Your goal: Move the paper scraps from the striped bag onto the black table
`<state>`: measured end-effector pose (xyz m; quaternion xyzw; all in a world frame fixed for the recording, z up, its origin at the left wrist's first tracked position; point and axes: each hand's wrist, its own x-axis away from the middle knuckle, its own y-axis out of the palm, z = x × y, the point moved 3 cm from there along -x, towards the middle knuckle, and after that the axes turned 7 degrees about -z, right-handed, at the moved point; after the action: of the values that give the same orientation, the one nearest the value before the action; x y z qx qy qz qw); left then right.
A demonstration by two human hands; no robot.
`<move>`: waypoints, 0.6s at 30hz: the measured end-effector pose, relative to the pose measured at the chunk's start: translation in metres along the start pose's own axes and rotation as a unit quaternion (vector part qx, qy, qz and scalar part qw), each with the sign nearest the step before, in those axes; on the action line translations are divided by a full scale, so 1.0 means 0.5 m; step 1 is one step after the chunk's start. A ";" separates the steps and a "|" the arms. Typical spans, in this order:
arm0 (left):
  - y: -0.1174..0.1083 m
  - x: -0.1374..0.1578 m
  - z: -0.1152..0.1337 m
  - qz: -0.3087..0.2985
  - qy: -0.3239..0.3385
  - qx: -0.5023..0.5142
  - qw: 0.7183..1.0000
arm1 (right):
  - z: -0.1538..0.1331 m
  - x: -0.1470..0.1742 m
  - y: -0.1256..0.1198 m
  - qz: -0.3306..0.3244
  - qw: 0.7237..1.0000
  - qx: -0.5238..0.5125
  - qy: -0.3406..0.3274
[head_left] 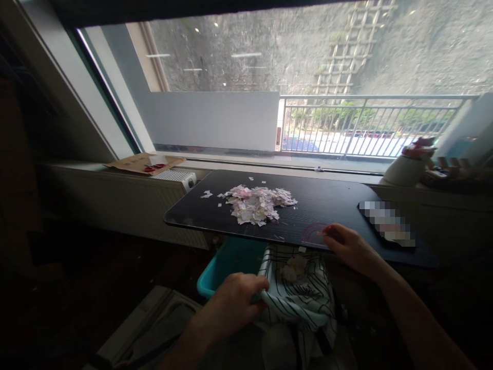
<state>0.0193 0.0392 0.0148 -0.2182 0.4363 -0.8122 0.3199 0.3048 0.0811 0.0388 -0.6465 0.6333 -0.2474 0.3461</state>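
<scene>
Striped cloth (pixel 304 300): surely soft; left hand (pixel 238 295) gripped its edge, lower centre!
Protractor-like piece (pixel 311 234): likely slippery, best edge-held; right hand's (pixel 346 244) grip was unclear.

No text, number or brand can be read. Left of centre in the frame, the envelope (pixel 134 160) bears a short row of dark printed marks, too small and blurred to make out. Any print on the scraps (pixel 254 205), mid-frame on the desk (pixel 323 198), is likewise illegible. At right, the phone (pixel 387 226) is pixelated over. Lower centre-right, the pink arc (pixel 310 234) shows only faint lines.
</scene>
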 end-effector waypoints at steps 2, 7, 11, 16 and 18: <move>-0.006 -0.002 0.008 -0.008 0.012 0.013 1.000 | 0.000 0.003 -0.003 0.006 1.000 0.003 0.002; -0.016 -0.009 0.026 -0.024 0.023 0.013 0.999 | -0.004 -0.011 0.003 -0.040 0.999 -0.008 -0.019; -0.012 -0.034 0.052 -0.058 0.049 -0.027 0.997 | -0.018 -0.055 0.014 0.042 0.999 0.001 -0.023; -0.001 -0.060 0.071 -0.068 0.094 -0.047 0.992 | -0.059 -0.088 0.050 0.035 0.997 0.054 -0.053; 0.001 -0.064 0.069 -0.063 0.098 -0.048 0.992 | -0.074 -0.083 0.060 -0.003 0.996 0.048 -0.076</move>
<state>0.0639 0.0421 0.0299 -0.1799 0.4897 -0.8260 0.2134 0.2542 0.1187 0.0441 -0.6483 0.5903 -0.2285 0.4231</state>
